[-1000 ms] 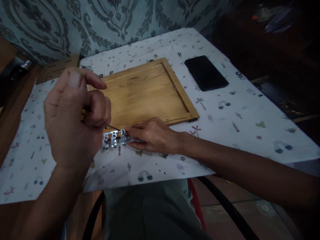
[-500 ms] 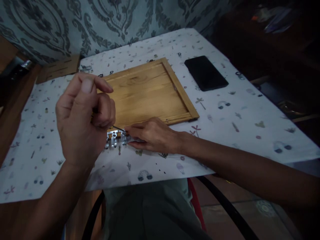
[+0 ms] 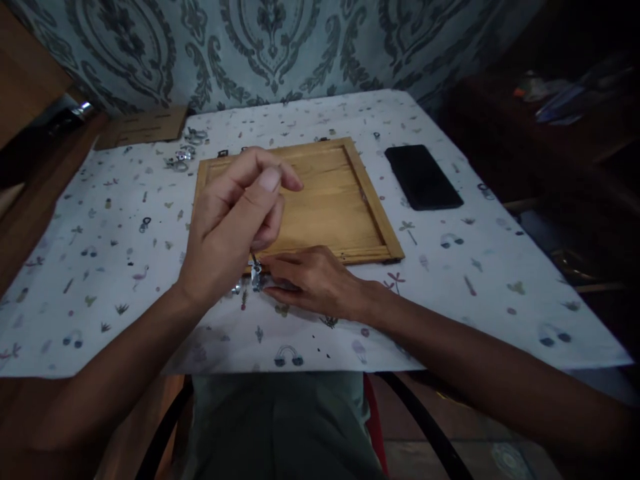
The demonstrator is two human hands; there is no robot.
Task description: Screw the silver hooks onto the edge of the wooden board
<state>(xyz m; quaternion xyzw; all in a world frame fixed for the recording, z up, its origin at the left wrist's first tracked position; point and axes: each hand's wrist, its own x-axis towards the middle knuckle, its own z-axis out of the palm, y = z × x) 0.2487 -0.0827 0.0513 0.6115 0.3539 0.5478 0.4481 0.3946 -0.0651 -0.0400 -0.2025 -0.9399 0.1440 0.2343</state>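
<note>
My left hand (image 3: 233, 220) is closed in a fist above the near left part of a wooden framed panel (image 3: 325, 213). A thin dark screwdriver shaft (image 3: 254, 257) points down out of the fist; its handle is hidden by the fingers. The tip meets a small shiny metal hook (image 3: 257, 277) at the panel's near edge. My right hand (image 3: 317, 283) lies low beside it, thumb and fingertips closed about the hook's right side. Another metal hook (image 3: 236, 288) shows just left of it, partly covered by my left wrist.
A black phone (image 3: 424, 177) lies right of the panel on the patterned white tablecloth (image 3: 465, 293). Several loose metal fittings (image 3: 183, 155) and a piece of cardboard (image 3: 143, 127) are at the back left. A patterned wall (image 3: 280, 53) stands behind the table.
The view has shifted, bringing the loose fittings at the back left into sight. My left hand has moved right, and the screwdriver shaft is steeper. My right hand stays by the hook.
</note>
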